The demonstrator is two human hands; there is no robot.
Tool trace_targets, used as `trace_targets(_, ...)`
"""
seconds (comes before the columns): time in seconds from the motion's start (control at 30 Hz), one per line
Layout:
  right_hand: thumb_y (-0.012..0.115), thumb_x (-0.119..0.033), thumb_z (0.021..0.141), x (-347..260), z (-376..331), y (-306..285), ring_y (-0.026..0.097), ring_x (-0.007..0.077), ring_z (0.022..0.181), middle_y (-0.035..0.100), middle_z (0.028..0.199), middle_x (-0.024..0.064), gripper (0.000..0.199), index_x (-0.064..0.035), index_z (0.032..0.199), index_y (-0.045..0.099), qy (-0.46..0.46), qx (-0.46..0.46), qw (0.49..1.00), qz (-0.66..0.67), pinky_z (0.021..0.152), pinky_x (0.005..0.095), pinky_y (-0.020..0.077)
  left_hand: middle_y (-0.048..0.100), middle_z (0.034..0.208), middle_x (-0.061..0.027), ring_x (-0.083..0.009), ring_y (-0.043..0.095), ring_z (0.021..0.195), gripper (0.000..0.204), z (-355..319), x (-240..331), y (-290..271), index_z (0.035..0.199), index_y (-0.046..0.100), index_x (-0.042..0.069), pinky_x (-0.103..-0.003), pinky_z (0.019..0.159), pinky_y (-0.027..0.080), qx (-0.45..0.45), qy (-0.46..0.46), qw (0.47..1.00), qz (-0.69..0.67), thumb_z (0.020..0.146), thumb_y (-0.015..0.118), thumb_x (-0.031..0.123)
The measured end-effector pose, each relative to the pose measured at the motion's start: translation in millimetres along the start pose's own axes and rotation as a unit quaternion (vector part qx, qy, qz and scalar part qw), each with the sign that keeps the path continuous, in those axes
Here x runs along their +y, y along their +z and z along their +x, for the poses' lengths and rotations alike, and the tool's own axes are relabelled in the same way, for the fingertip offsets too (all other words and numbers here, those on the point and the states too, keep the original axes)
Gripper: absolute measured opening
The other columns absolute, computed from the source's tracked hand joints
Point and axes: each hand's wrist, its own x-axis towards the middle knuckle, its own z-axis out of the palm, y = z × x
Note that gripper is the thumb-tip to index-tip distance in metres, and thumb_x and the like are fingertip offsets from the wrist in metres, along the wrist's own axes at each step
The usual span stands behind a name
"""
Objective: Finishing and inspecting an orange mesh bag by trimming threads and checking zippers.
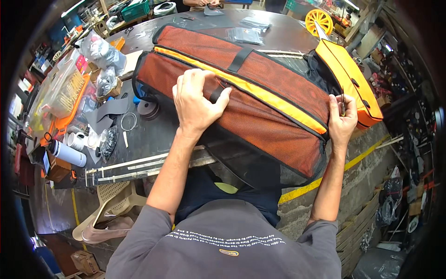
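Observation:
A long mesh bag (278, 128) in orange-red with black edging lies slantwise across the table's near edge, a yellow-orange strip (265, 98) running along its top. My left hand (197, 95) rests on the bag, its fingers bent and its thumb apart from them, beside a short black strap (216, 94). A thin reddish strand shows near the thumb tip. At the bag's right end, my right hand (343, 118) is closed on small dark scissors (343, 103), with the tip pointing up; their lower part is hidden by the fingers.
A bright orange case (350, 76) hangs at the table's right edge, near a yellow wheel (319, 22). Plastic boxes (62, 95), a tape roll (148, 109) and a white bottle (69, 153) crowd the left. A beige chair (111, 209) stands below. Another person's hands (202, 3) show at the far side.

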Motion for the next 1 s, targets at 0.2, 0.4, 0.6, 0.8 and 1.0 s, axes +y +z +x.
trace_targets(0.2, 0.085, -0.015, 0.103, 1.2, 3.9, -0.5, 0.048, -0.001, 0.075, 0.063, 0.09, -0.0094, 0.019, -0.0052, 0.104, 0.069, 0.01, 0.004, 1.0, -0.021, 0.065, 0.0195, 0.0413, 0.075, 0.099, -0.0045, -0.0278, 0.072, 0.095, 0.031, 8.0, 10.3, 11.0, 0.101, 0.077, 0.012, -0.045, 0.085, 0.051, -0.011, 0.017, 1.0, 0.019, 0.081, 0.093, 0.029)
trace_targets(0.4, 0.085, -0.014, 0.103, 4.3, 6.2, 4.7, 0.047, 0.0002, 0.071, 0.06, 0.084, -0.0092, 0.02, -0.0047, 0.101, 0.068, 0.006, 0.019, 1.0, -0.02, 0.061, 0.0214, 0.0403, 0.073, 0.084, -0.0028, -0.0257, 0.068, 0.08, 0.011, 7.1, 12.1, 23.3, 0.088, 0.078, 0.009, -0.041, 0.075, 0.051, 0.025, 0.039, 0.999, -0.004, 0.088, 0.088, 0.013)
trace_targets(0.6, 0.085, -0.018, 0.103, -0.8, 5.9, 1.4, 0.051, 0.0031, 0.071, 0.061, 0.081, -0.0055, 0.022, -0.0037, 0.105, 0.068, 0.0, 0.019, 0.998, -0.061, 0.063, 0.0252, 0.0446, 0.067, 0.087, -0.0024, -0.0259, 0.064, 0.086, 0.008, 0.6, 14.3, 20.8, 0.095, 0.073, 0.011, -0.044, 0.084, 0.047, -0.019, -0.077, 0.995, -0.067, 0.095, 0.081, 0.015)
trace_targets(0.8, 0.082, -0.022, 0.105, -8.6, 3.9, 2.8, 0.057, 0.0091, 0.073, 0.065, 0.082, 0.0004, 0.023, -0.0032, 0.109, 0.069, -0.017, 0.03, 0.995, -0.089, 0.069, 0.0306, 0.0511, 0.067, 0.099, -0.006, -0.0295, 0.063, 0.098, 0.012, 3.6, 40.9, 12.6, 0.106, 0.071, 0.009, -0.047, 0.092, 0.045, 0.002, 0.027, 0.998, 0.06, 0.097, 0.077, 0.015)
trace_targets(1.0, 0.082, -0.023, 0.104, -11.9, 0.7, 2.3, 0.057, 0.0113, 0.073, 0.063, 0.08, 0.0026, 0.025, -0.0034, 0.11, 0.069, -0.016, 0.027, 0.996, -0.088, 0.069, 0.0321, 0.0513, 0.072, 0.098, -0.0066, -0.0282, 0.07, 0.091, 0.015, 10.9, 116.9, 28.7, 0.101, 0.078, 0.011, -0.043, 0.08, 0.055, -0.08, 0.184, 0.963, -0.179, 0.088, 0.086, 0.012)
